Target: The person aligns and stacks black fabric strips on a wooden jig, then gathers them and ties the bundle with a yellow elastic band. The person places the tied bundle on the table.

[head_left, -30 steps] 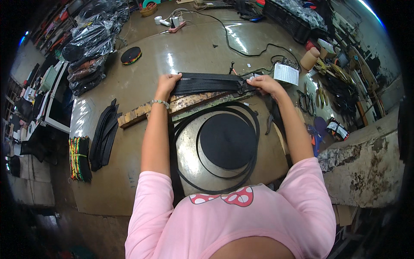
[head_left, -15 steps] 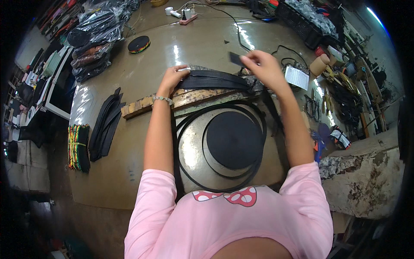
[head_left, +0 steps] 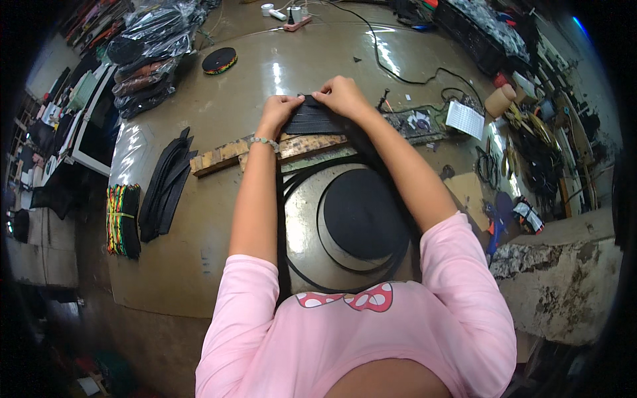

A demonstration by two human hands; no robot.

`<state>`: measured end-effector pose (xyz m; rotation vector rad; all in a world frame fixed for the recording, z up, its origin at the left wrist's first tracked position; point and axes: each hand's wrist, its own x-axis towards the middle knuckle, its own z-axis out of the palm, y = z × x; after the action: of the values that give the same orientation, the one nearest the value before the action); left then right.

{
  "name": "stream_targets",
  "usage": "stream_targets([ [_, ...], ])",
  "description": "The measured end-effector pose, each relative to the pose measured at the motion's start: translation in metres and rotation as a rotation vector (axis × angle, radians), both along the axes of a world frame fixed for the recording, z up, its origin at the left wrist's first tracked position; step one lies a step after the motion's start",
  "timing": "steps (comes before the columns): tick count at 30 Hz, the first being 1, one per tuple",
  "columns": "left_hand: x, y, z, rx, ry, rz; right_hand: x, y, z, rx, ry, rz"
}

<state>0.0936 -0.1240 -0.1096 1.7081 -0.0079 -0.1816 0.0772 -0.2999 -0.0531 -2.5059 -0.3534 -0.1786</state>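
A stack of black straps [head_left: 312, 123] lies across the wooden bars [head_left: 312, 146] in front of me. My left hand [head_left: 280, 111] pinches the far left end of the stack, thumb and fingers pressed together. Close beside it, my right hand [head_left: 342, 98] is closed on the same end, its thumb almost meeting the left one. A small dark part [head_left: 309, 100] shows between the fingertips; whether it is separate from the straps I cannot tell. Nearer to me sits a wound roll of black webbing [head_left: 361, 213], with loose loops of the band around it.
To the left lie more black straps [head_left: 166, 186] and a tied bundle of multicoloured cord [head_left: 122, 220]. A round black coil [head_left: 219, 61] and a power strip [head_left: 297, 24] are farther back. On the right are a white paper sheet [head_left: 465, 118], a tan cone [head_left: 500, 101] and a cable [head_left: 424, 82].
My right hand has moved left and slightly inward to the straps' left end, beside my left hand. The small dark flat piece it held is no longer plainly visible. The left hand moved slightly right.
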Motion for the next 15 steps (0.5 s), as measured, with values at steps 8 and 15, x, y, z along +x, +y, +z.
stream_targets([
  [8, 0.005, 0.000, -0.002, 0.020, 0.030, -0.021, -0.066, -0.135, 0.092, 0.041, 0.242, 0.064],
  [15, 0.003, 0.000, 0.002, 0.110, 0.047, -0.009, -0.068, -0.185, 0.010, 0.459, 0.471, -0.228],
])
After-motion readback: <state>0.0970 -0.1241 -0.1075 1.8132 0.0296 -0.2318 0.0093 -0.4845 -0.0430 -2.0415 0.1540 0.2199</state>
